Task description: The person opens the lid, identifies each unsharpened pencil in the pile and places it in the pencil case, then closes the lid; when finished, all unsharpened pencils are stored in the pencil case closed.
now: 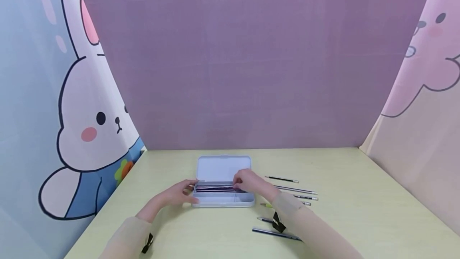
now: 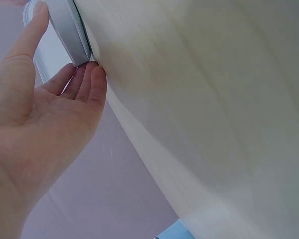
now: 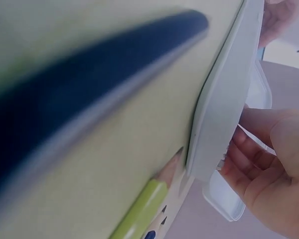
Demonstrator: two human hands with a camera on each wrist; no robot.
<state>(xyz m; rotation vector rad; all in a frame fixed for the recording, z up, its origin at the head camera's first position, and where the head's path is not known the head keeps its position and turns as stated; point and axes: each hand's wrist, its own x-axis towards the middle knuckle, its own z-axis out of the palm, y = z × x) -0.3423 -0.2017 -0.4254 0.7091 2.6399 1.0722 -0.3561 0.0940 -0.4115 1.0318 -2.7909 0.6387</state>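
Note:
A white pencil case [image 1: 224,204] lies open on the table, its lid [image 1: 219,167] folded back. Several dark pencils [image 1: 215,189] lie side by side in its rear compartment. At the case's left end, my left hand [image 1: 177,193] holds it, thumb at the front corner and fingers at the rear; the left wrist view shows these fingertips [image 2: 92,74] against its end. Over the right part of the rear compartment, my right hand [image 1: 249,180] has its fingers curled down and pinches a pencil, whose silvery end [image 3: 222,162] peeks out by the fingers; the rest is hidden.
Right of the case lie several loose pencils, among them a black one [image 1: 282,179], a long dark one [image 1: 296,190] and a lime-green one [image 3: 139,211]. A dark striped pencil [image 1: 274,233] lies nearer, partly under my right forearm. A purple curtain [image 1: 251,71] hangs behind the table [image 1: 172,231].

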